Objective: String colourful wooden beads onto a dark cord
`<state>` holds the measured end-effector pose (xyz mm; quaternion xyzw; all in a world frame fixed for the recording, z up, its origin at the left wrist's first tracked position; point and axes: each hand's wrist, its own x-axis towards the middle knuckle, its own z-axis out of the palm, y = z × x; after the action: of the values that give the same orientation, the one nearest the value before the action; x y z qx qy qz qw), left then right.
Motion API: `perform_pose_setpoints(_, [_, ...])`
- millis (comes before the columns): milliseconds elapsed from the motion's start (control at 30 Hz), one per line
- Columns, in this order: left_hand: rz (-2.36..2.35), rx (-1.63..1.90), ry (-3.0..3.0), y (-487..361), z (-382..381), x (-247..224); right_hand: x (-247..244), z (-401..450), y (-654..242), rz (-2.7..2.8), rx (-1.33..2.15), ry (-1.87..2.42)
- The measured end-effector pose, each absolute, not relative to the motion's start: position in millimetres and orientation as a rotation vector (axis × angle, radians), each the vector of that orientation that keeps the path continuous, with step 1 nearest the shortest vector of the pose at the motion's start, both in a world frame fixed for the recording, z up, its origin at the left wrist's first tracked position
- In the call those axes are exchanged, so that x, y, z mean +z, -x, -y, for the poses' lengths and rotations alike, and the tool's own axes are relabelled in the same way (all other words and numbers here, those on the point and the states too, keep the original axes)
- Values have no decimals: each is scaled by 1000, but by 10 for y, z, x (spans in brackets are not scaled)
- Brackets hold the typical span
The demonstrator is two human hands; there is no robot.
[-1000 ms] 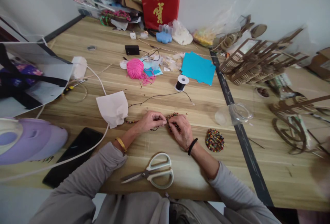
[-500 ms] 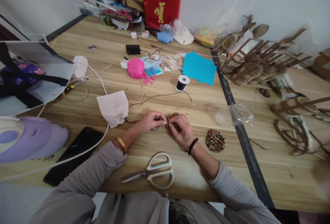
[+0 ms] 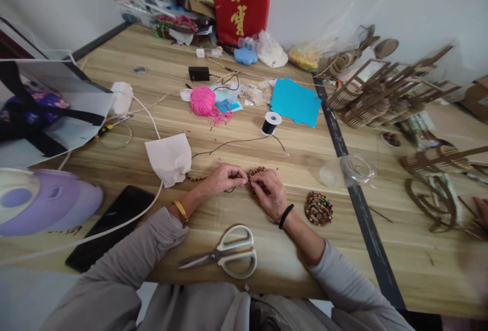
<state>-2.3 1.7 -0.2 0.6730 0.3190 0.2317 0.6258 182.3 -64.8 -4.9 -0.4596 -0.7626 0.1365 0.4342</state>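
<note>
Over our wooden tabletop [image 3: 213, 214], our left hand [image 3: 224, 179] pinches just beside our right hand [image 3: 272, 196], which curls closed on bunched beads [image 3: 256, 170]; what the left one grips, we cannot tell. We appear to be stringing; next calls for steady fingertips.

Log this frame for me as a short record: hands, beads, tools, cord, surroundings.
Left hand: thumb and fingers pinched together; anything held is too small to tell
Right hand: over dark beaded strands, fingertips close to the left hand's
Other beads: multicoloured bead coil on the wooden tabletop, right of the right hand
Tools: white-handled scissors, blades pointing left
Cord: black-cord spool, upright beyond the hands
Behind: pink yarn ball, blue sheets
</note>
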Motion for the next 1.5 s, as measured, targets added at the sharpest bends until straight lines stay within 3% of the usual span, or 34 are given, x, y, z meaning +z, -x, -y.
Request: perform_pose_setpoints(1500, [-745, 499, -1589, 13, 1, 42, -56, 642, -1828, 1929, 360, 1129])
